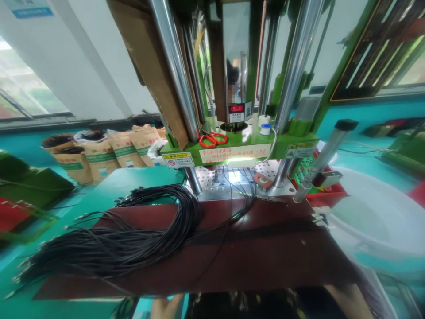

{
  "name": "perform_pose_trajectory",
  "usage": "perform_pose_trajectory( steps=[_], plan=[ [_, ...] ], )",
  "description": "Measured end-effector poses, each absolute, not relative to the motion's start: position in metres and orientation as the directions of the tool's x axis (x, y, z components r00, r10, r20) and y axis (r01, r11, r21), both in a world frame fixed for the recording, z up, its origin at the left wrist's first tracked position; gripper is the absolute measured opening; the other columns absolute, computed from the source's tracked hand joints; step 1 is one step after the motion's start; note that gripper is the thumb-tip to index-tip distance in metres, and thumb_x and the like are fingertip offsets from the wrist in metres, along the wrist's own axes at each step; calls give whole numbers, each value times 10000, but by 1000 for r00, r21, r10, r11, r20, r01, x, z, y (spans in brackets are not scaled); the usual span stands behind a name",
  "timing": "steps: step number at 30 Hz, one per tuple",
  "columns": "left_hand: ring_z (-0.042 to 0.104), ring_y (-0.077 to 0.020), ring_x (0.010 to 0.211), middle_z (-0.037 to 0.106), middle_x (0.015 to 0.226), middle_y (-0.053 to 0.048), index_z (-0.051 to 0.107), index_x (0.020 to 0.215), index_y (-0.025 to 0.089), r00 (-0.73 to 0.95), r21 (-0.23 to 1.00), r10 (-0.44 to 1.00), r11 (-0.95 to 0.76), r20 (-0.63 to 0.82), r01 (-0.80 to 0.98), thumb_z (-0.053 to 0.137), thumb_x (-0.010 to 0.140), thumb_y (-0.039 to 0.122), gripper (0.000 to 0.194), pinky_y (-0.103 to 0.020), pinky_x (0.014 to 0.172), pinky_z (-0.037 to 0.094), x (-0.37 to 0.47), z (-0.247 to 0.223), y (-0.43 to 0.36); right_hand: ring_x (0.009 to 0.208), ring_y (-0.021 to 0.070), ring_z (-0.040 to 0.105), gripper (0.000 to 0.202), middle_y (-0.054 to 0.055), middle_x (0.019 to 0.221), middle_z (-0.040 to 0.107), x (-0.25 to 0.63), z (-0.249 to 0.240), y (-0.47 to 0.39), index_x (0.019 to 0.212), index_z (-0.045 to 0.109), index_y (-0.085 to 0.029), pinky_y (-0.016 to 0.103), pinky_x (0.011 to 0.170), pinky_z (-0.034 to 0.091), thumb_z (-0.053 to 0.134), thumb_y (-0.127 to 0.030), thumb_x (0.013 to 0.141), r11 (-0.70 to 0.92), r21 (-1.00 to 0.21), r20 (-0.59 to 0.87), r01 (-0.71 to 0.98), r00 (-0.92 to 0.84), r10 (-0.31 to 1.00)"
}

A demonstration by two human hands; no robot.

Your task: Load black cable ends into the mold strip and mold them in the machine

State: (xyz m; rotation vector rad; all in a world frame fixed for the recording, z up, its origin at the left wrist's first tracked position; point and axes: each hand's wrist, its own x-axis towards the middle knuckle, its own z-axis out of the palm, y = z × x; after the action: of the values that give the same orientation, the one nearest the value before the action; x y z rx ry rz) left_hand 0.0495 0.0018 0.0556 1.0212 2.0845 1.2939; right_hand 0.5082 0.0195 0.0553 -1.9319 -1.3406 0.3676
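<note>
My left hand (166,306) shows only in part at the bottom edge, below the front edge of the dark red board (265,261); its fingers are cut off and blurred. At the lower right a bare forearm (348,301) is visible, while my right hand is out of view. A large bundle of black cables (133,248) lies looped over the board's left side. Several thin cables run from it to the lit metal plate (212,188) of the green press (245,141).
Red-handled scissors (213,140) and a blue-white spool (265,129) rest on the press. Steel columns (177,71) rise above it. A slanted metal post (327,159) stands right, near a large white tub (368,212). Paper sacks (124,148) stand behind left.
</note>
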Motion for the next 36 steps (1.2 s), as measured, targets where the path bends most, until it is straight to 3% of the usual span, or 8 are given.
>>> perform_pose_trajectory(
  steps=[8,15,22,26,31,36],
  plan=[
    [548,-335,1035,676,784,-93,623,939,151,-608,817,793,367,-26,444,584,577,607,584,-420,916,410,46,57,-2,536,251,612,258,27,495,625,488,86,19,712,631,-222,331,611,537,580,-400,533,-187,-847,47,498,419,907],
    [591,-341,904,639,620,-74,613,791,149,-598,746,796,457,-99,485,583,566,595,501,-449,834,453,35,52,-5,656,297,620,238,61,559,636,480,96,18,653,597,-214,402,657,526,580,-408,517,-235,-888,-46,395,432,901],
    [559,-356,981,684,758,-117,575,704,184,-643,784,757,466,-115,410,631,470,580,463,-438,855,448,33,48,-1,693,301,618,346,60,583,638,481,92,18,755,631,-193,412,700,516,628,-432,506,-215,-879,-10,425,435,901],
    [540,-371,1015,676,788,-127,564,693,182,-659,753,738,515,-146,410,614,465,600,478,-451,865,437,23,37,-1,744,301,620,406,80,663,661,482,88,18,834,635,-176,412,721,511,611,-448,534,-213,-890,-20,403,432,902],
    [524,-410,1028,659,799,-164,550,672,177,-622,716,761,537,-184,446,653,345,608,551,-476,866,432,9,29,2,800,310,618,421,94,763,679,483,84,17,860,626,-171,424,758,498,625,-449,543,-200,-882,16,427,451,892],
    [511,-380,1072,668,820,-148,580,751,168,-617,749,781,465,-96,472,620,457,597,522,-463,904,409,19,33,-2,739,295,619,292,75,682,663,483,88,16,733,606,-187,416,697,514,596,-438,585,-193,-869,9,455,406,914]
  ],
)
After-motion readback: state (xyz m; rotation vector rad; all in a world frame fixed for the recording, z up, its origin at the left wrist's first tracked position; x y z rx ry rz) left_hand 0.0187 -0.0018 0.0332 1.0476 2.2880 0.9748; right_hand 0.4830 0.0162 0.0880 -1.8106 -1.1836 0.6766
